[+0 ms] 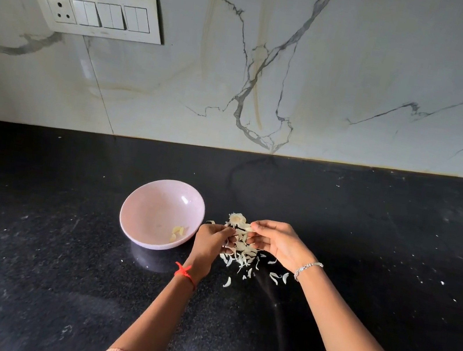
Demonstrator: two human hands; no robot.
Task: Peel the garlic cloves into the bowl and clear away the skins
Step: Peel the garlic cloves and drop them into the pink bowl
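Counter (60, 238): black, speckled stone with white flecks across it.
Bowl (155, 202): pale pink, standing on the counter just left of both hands.
Peeled cloves (178, 232): a few yellowish pieces low in the bowl, toward its right side.
Garlic skins (242, 249): 1 papery bundle held between the 2 hands, right of the bowl, with a dry bulb base at its top.
Left hand (210, 240): fingers curled, gripping the left side of the bundle.
Right hand (277, 242): fingers bent around the right side, fingertips pinching near the top.
Scattered flakes (277, 277): lying on the counter below and right of the bundle.
Wrists: red thread (185, 271) on the left, silver bracelet (308, 269) on the right.
Wall (333, 70): white veined marble, with a switch panel (98, 13) at upper left.
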